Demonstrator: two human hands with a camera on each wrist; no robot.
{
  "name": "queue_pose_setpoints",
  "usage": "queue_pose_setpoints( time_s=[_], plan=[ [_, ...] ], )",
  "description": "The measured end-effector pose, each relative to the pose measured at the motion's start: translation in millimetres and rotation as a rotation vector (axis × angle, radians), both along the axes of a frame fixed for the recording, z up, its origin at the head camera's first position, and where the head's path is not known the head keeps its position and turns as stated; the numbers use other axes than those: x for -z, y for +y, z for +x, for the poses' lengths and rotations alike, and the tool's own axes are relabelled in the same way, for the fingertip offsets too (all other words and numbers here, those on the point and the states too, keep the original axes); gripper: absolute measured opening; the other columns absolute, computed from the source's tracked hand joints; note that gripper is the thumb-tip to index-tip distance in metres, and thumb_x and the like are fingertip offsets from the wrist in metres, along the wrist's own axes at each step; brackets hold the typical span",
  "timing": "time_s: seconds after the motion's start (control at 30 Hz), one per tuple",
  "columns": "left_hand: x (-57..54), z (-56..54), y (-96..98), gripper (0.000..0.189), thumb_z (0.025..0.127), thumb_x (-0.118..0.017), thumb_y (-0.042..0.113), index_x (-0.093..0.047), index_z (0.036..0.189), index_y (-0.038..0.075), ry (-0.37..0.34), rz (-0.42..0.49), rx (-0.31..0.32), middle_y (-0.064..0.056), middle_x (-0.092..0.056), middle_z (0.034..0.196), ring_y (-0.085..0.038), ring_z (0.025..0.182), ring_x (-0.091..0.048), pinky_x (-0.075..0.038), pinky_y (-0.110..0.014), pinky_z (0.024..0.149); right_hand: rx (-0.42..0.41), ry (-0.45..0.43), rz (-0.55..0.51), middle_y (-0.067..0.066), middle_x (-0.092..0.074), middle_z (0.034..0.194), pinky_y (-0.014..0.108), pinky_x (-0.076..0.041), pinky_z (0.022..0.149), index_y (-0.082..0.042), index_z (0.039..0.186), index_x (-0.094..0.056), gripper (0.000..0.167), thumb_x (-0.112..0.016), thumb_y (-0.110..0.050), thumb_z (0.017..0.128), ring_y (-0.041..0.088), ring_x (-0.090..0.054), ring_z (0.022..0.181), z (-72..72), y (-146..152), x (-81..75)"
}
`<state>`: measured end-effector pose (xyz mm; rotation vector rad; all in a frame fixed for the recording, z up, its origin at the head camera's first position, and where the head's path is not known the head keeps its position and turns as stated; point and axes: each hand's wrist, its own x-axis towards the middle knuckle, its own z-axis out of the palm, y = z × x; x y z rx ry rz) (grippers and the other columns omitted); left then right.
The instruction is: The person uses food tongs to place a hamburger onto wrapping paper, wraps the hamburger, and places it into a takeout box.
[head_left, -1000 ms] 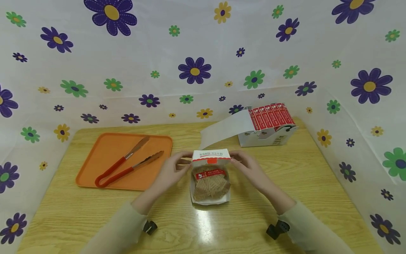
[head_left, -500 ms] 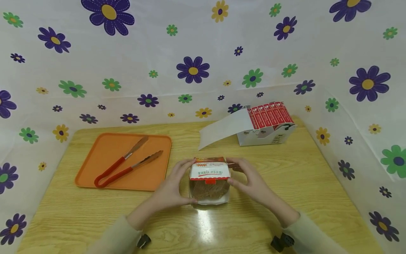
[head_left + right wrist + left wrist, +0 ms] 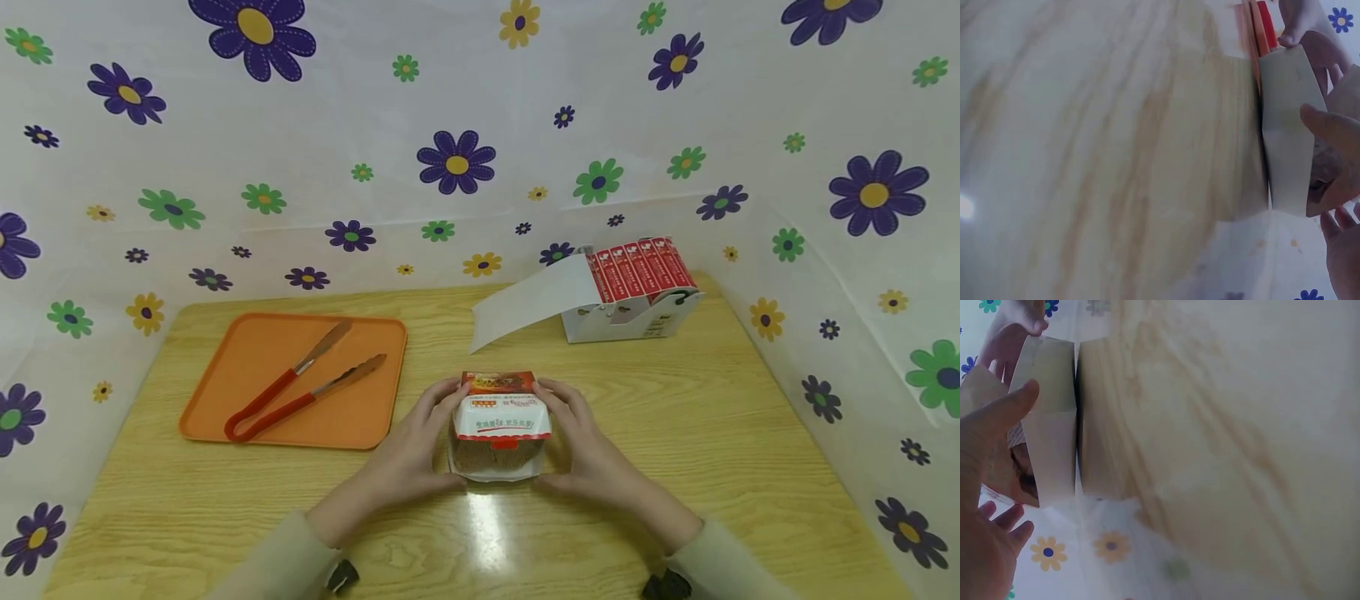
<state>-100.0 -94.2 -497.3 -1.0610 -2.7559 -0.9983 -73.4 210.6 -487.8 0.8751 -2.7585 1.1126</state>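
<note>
A small white, red and brown paper burger box (image 3: 504, 414) stands on the table in front of the person. Its lid is folded forward, with a red tab (image 3: 506, 444) hanging at the front. Below the lid's edge shows brown paper wrapping (image 3: 495, 457) inside. My left hand (image 3: 412, 446) grips the box's left side, thumb at the front corner and fingers up at the lid. On the opposite side my right hand (image 3: 596, 454) holds it the same way. In the left wrist view the thumb (image 3: 1022, 400) lies against the pale box wall (image 3: 1050, 444).
An orange tray (image 3: 240, 350) sits at the left, bearing red-handled tongs (image 3: 262, 398). At the back right stands a white carton (image 3: 622, 325) filled with several red packets (image 3: 641, 271), its long white flap (image 3: 525, 308) reaching left. A flowered cloth (image 3: 300, 150) hangs behind the wooden table.
The box's lid has come down and forward over the brown-wrapped contents, whose red label is now covered. Both hands have shifted from the raised lid to the sides of the box.
</note>
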Motion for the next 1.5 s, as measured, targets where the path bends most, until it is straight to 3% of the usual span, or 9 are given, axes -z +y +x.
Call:
queue_pose_setpoints(
  time_s=[0.2, 0.33, 0.47, 0.63, 0.77, 0.97, 1.17, 1.37, 1.5],
  plan=[
    [4.4, -3.2, 5.2, 0.120, 0.068, -0.103, 0.026, -0.032, 0.164, 0.018, 0.105, 0.000, -0.010, -0.012, -0.035, 0.168, -0.033, 0.144, -0.053, -0.056, -0.052, 0.111, 0.021, 0.107, -0.013, 0.019, -0.032, 0.164, 0.061, -0.052, 0.113, -0.011, 0.164, -0.035, 0.117, -0.099, 0.000, 0.066, 0.039, -0.036, 0.151, -4.4, -2.2, 5.2],
    [6.8, -6.5, 9.5, 0.106, 0.071, -0.102, 0.023, -0.041, 0.158, 0.020, 0.116, 0.011, -0.033, -0.011, -0.035, 0.168, -0.033, 0.142, -0.053, -0.057, -0.052, 0.109, 0.013, 0.177, -0.022, 0.022, -0.039, 0.158, 0.058, -0.054, 0.111, -0.009, 0.155, -0.049, 0.098, -0.094, 0.005, 0.069, 0.040, -0.041, 0.146, -8.5, -3.0, 7.7],
    [10.3, -11.8, 12.4, 0.102, 0.072, -0.100, 0.018, -0.045, 0.157, 0.020, 0.107, 0.022, -0.045, -0.010, -0.036, 0.167, -0.034, 0.147, -0.047, -0.055, -0.053, 0.112, 0.021, 0.180, -0.042, 0.022, -0.041, 0.156, 0.056, -0.054, 0.112, -0.009, 0.149, -0.056, 0.088, -0.090, 0.009, 0.070, 0.040, -0.043, 0.145, -10.7, -3.1, 9.6],
    [11.9, -16.1, 13.8, 0.096, 0.075, -0.097, 0.017, -0.049, 0.157, 0.023, 0.092, -0.017, -0.033, -0.008, -0.036, 0.167, -0.035, 0.150, -0.042, -0.052, -0.054, 0.116, 0.037, 0.192, -0.069, 0.023, -0.045, 0.152, 0.054, -0.055, 0.111, -0.007, 0.144, -0.060, 0.082, -0.089, 0.012, 0.070, 0.042, -0.046, 0.142, -13.2, -2.1, 12.1],
    [11.0, -18.6, 13.8, 0.095, 0.076, -0.095, 0.018, -0.049, 0.158, 0.023, 0.126, -0.059, -0.004, -0.010, -0.036, 0.167, -0.036, 0.150, -0.042, -0.049, -0.054, 0.119, 0.042, 0.217, -0.051, 0.022, -0.049, 0.149, 0.054, -0.057, 0.108, -0.008, 0.141, -0.063, 0.076, -0.091, 0.008, 0.072, 0.040, -0.049, 0.140, -15.8, 0.5, 14.6],
    [11.8, -23.5, 13.3, 0.096, 0.077, -0.092, 0.024, -0.046, 0.160, 0.022, 0.212, -0.110, 0.035, -0.013, -0.038, 0.165, -0.036, 0.150, -0.042, -0.042, -0.053, 0.125, 0.035, 0.230, 0.067, 0.020, -0.050, 0.152, 0.053, -0.058, 0.108, -0.012, 0.143, -0.064, 0.073, -0.095, -0.009, 0.077, 0.039, -0.053, 0.139, -18.6, 5.5, 12.3],
    [12.6, -26.3, 13.6, 0.094, 0.082, -0.093, 0.034, -0.043, 0.161, 0.021, 0.185, -0.165, 0.035, -0.014, -0.030, 0.171, -0.040, 0.160, -0.030, -0.038, -0.057, 0.127, 0.011, 0.291, 0.179, 0.019, -0.052, 0.154, 0.056, -0.059, 0.105, -0.014, 0.144, -0.064, 0.079, -0.099, -0.025, 0.074, 0.039, -0.057, 0.136, -20.6, 9.0, 8.7],
    [8.2, -29.4, 14.8, 0.091, 0.084, -0.092, 0.026, -0.044, 0.160, 0.013, 0.153, -0.158, 0.076, -0.011, -0.029, 0.175, -0.039, 0.163, -0.026, -0.038, -0.054, 0.128, -0.038, 0.395, 0.191, 0.016, -0.058, 0.150, 0.052, -0.057, 0.110, -0.011, 0.139, -0.065, 0.073, -0.098, -0.020, 0.075, 0.036, -0.060, 0.134, -25.8, 5.9, 7.0],
    [2.4, -32.3, 14.0, 0.092, 0.082, -0.092, 0.029, -0.046, 0.159, 0.013, 0.169, -0.177, 0.076, -0.010, -0.036, 0.173, -0.040, 0.159, -0.033, -0.039, -0.053, 0.128, -0.047, 0.359, 0.158, 0.017, -0.059, 0.151, 0.052, -0.057, 0.109, -0.011, 0.138, -0.066, 0.067, -0.094, -0.012, 0.077, 0.037, -0.061, 0.134, -26.0, 5.3, 0.4]
  ],
)
